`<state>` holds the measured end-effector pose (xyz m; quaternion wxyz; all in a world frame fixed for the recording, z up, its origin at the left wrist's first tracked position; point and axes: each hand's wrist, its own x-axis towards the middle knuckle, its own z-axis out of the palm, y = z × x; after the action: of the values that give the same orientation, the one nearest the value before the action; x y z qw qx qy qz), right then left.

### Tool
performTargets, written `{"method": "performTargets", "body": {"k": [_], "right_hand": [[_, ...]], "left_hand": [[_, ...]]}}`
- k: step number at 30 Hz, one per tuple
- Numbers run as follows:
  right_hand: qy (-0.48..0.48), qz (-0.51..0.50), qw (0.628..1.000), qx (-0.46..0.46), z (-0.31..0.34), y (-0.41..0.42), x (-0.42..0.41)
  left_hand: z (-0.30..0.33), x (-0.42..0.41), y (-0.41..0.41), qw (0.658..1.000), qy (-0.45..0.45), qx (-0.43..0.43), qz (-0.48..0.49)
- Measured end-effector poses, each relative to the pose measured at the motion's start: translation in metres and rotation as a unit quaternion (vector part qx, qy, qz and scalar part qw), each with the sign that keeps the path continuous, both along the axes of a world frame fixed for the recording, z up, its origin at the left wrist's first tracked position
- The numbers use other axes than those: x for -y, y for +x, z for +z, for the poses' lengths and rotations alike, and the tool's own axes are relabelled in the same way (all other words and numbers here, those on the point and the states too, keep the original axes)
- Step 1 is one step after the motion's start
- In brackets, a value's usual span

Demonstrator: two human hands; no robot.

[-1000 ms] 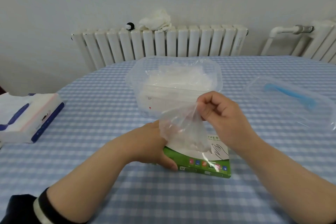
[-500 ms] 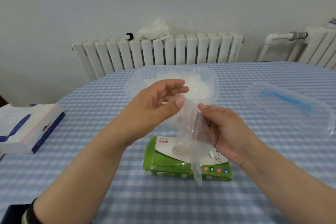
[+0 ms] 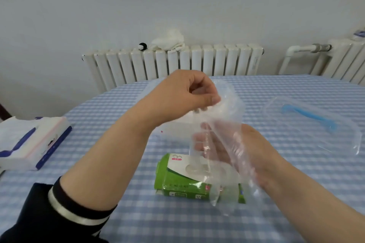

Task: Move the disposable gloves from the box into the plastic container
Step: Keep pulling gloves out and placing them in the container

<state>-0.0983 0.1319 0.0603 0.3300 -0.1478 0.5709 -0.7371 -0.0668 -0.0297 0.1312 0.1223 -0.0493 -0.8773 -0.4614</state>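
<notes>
— Judging from the head view, why was the glove (image 3: 219,136) held up over the green box (image 3: 178,180) and not lying in the container (image 3: 236,92)?

— It looked mid-transfer. The left hand (image 3: 183,97), raised above the box, had its thumb and fingertips pinched on the glove's upper edge. The film hung down from there, its tail trailing across the box's right end. That probably kept the thin sheet stretched so it would not cling to itself.

— And the right hand (image 3: 233,150)?

— It sat just right of the box's opening, behind or inside the film. Its fingers seemed fairly straight and loosely spread against the plastic, though the sheen blurred them, so whether they gripped anything could not be told.

— Where was the container?

— Beyond the box, mostly hidden by the left hand and the glove; only a strip of clear rim showed. How full it was could not be seen. Its lid (image 3: 316,122), with a blue handle, lay well right of the box on the checked tablecloth (image 3: 138,217).

— Anything else hard to read?

— The box's opening showed more film, amount unclear. A tissue pack (image 3: 29,142) sat far left of the box.
</notes>
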Motion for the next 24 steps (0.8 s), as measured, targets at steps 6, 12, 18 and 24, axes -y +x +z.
{"method": "performTargets", "body": {"k": [6,12,18,24], "right_hand": [[-0.067,-0.144,0.986,-0.043,0.008,0.009,-0.009],[-0.116,-0.228,0.939,-0.229,0.003,0.037,-0.012],[0.028,-0.196,0.881,-0.430,0.039,-0.009,0.017],[0.420,-0.027,0.750,-0.510,0.044,-0.083,0.065]], "left_hand": [[0.004,0.018,-0.030,0.990,0.018,-0.056,0.131],[-0.002,0.043,-0.053,0.986,0.012,-0.030,0.166],[-0.014,0.060,-0.074,0.979,0.019,0.015,0.201],[-0.022,0.075,-0.087,0.970,-0.097,0.104,0.199]]}}
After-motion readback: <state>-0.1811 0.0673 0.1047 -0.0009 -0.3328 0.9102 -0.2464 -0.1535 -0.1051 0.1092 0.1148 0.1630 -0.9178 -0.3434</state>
